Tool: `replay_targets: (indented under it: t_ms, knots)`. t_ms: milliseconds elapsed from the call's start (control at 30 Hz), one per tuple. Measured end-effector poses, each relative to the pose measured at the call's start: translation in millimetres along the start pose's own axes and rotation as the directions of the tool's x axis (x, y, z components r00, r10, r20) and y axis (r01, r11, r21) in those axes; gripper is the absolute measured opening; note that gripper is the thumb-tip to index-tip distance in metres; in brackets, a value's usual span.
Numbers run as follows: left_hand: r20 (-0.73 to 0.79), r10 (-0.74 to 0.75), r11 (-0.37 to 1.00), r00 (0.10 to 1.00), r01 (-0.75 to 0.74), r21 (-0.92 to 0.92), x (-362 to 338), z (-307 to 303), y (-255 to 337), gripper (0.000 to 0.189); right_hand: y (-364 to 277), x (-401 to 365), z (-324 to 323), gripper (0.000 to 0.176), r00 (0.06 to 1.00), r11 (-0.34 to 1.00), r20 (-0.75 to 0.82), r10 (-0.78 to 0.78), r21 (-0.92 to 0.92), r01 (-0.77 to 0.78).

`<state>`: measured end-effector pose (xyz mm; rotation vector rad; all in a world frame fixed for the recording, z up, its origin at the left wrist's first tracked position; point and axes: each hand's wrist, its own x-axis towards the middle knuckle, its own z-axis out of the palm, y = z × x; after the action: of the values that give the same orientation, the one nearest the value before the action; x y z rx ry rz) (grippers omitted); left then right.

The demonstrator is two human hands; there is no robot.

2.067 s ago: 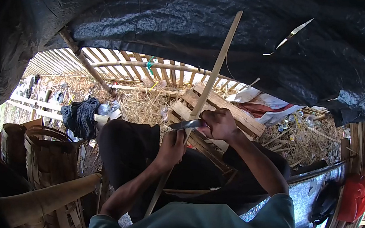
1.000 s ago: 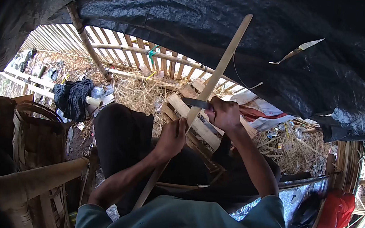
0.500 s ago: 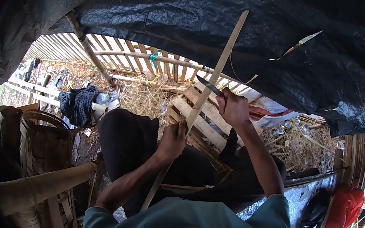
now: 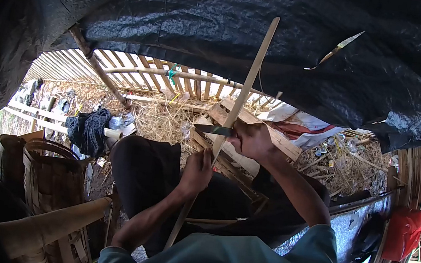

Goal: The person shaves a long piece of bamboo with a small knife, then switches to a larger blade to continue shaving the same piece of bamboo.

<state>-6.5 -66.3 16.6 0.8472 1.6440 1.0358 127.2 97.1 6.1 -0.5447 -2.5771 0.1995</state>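
Observation:
A long, flat bamboo strip [image 4: 249, 78] slants from my lap up past the edge of the black sheeting. My left hand [image 4: 198, 171] is closed round the strip at about its middle. Just above it, my right hand [image 4: 254, 141] grips a knife by its handle, which the fingers hide. The dark knife blade [image 4: 214, 130] points left and lies across the strip, touching or very near it. A thin sliver curls off the strip's right side, and its lower end is close to my right hand.
Black plastic sheeting [image 4: 223, 28] hangs ahead. Wooden boards [image 4: 283, 142] and loose shavings [image 4: 161, 125] cover the ground. Woven bamboo baskets [image 4: 52, 175] and a thick bamboo pole [image 4: 52, 222] stand at left. A red bag [image 4: 402, 235] hangs at right, and a dark cloth [image 4: 87, 129] drapes over a rail.
My right hand has moved down and left along the bamboo strip, bringing the knife closer to my left hand. The blade has turned to lie more level. My left hand still holds the strip.

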Motion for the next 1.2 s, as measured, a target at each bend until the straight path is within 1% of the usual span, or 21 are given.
replay_targets:
  t_ms: [67, 100, 133, 267, 300, 400, 433, 500, 533, 567, 667, 700, 733, 800, 833, 900, 933, 1000, 1133, 1167, 1200]
  knots:
    - [-0.037, 0.107, 0.993, 0.994, -0.105, 0.061, 2.9, 3.4, -7.6, 0.046, 17.2, -2.1, 8.3, 0.032, 1.000, 0.999, -0.004, -0.023, -0.041, 0.023]
    - [-0.049, 0.154, 0.984, 0.987, -0.149, 0.093, 1.0, 4.5, -11.3, 0.046, 34.2, 3.8, 5.3, 0.032, 0.995, 0.990, -0.078, 0.054, -0.128, -0.064]
    - [-0.034, 0.115, 0.990, 0.993, -0.111, 0.083, 0.1, 4.3, -10.0, 0.045, 48.5, 10.4, 0.7, 0.031, 0.980, 0.965, -0.158, 0.121, -0.212, -0.153]
    - [-0.021, 0.012, 1.000, 1.000, -0.011, 0.007, 3.5, 4.1, -5.1, 0.044, 40.6, 11.7, 0.1, 0.031, 0.965, 0.958, -0.144, 0.220, -0.156, -0.242]
    - [-0.022, -0.010, 1.000, 1.000, 0.010, -0.013, 2.7, 3.9, -6.1, 0.044, 40.0, 8.9, 0.2, 0.030, 0.974, 0.965, -0.099, 0.204, -0.145, -0.217]
    - [0.004, -0.008, 1.000, 1.000, 0.008, -0.005, 2.3, 3.6, -6.3, 0.043, 30.7, 3.4, -0.8, 0.029, 0.991, 0.991, -0.015, -0.131, -0.034, 0.131]
    - [0.001, 0.051, 0.998, 0.999, -0.051, 0.043, 3.9, 5.0, -11.7, 0.043, 27.2, 4.9, -0.1, 0.029, 0.988, 0.988, -0.045, -0.151, 0.033, 0.152]
    - [0.009, 0.162, 0.976, 0.987, -0.162, 0.146, 8.3, 6.8, -25.9, 0.043, 38.8, 10.3, -1.3, 0.029, 0.987, 0.992, -0.145, 0.067, -0.099, -0.082]
    - [0.011, 0.105, 0.987, 0.994, -0.106, 0.123, 4.8, 6.5, -20.1, 0.043, 49.7, 13.8, -3.4, 0.029, 0.964, 0.966, -0.204, 0.172, -0.158, -0.205]
    - [0.013, 0.051, 0.994, 0.999, -0.052, 0.098, 0.6, 6.5, -8.9, 0.044, 71.3, 14.9, -3.8, 0.028, 0.963, 0.951, -0.200, 0.181, -0.213, -0.223]
    - [0.006, 0.028, 0.997, 1.000, -0.028, 0.077, 1.3, 4.4, -9.1, 0.044, 67.8, 12.8, -5.5, 0.029, 0.959, 0.971, -0.248, 0.140, -0.154, -0.182]
    - [0.005, 0.037, 0.996, 0.999, -0.038, 0.080, 2.0, 4.1, -10.5, 0.044, 62.7, 9.0, -7.5, 0.029, 0.984, 0.969, -0.101, 0.146, -0.186, -0.163]
    - [0.011, 0.025, 0.998, 1.000, -0.026, 0.066, 2.2, 4.6, -9.7, 0.044, 57.4, 5.3, -9.4, 0.029, 0.997, 0.976, -0.030, 0.073, -0.201, -0.077]
    - [0.022, 0.002, 0.999, 1.000, -0.003, 0.039, 1.8, 4.1, -5.6, 0.045, 45.0, 4.5, -8.2, 0.029, 0.994, 0.994, -0.008, -0.109, 0.020, 0.109]
    - [-0.001, 0.074, 0.994, 0.997, -0.074, 0.075, 3.3, 5.2, -9.5, 0.045, 43.1, 4.0, -7.0, 0.028, 0.990, 0.989, 0.012, -0.143, -0.029, 0.143]
    - [-0.036, 0.214, 0.966, 0.976, -0.207, 0.153, 4.7, 9.6, -21.9, 0.046, 58.8, 12.7, -3.1, 0.028, 0.984, 0.994, -0.174, 0.029, -0.098, -0.046]
    - [-0.011, 0.129, 0.983, 0.992, -0.126, 0.130, 0.3, 10.8, -18.2, 0.046, 67.6, 16.7, -4.7, 0.028, 0.958, 0.982, -0.264, 0.113, -0.121, -0.149]
    - [0.042, -0.029, 0.996, 0.999, 0.025, 0.088, -6.4, 12.2, -4.2, 0.046, 90.0, 22.1, -25.6, 0.027, 0.899, 0.873, -0.247, 0.362, -0.247, -0.420]
    - [0.072, 0.005, 0.999, 0.997, -0.008, 0.040, -3.3, 10.5, -5.7, 0.046, 87.6, 13.9, -29.9, 0.025, 0.968, 0.973, -0.136, 0.211, -0.063, -0.221]
    - [0.069, -0.002, 0.999, 0.998, 0.000, 0.034, -2.0, 8.7, -6.0, 0.046, 82.7, 11.9, -27.4, 0.026, 0.992, 0.986, -0.116, 0.058, -0.151, -0.075]
    - [0.065, -0.011, 1.000, 0.998, 0.009, 0.029, -1.0, 8.2, -6.4, 0.046, 74.7, 11.9, -27.4, 0.027, 0.998, 0.994, -0.049, -0.049, -0.096, 0.044]
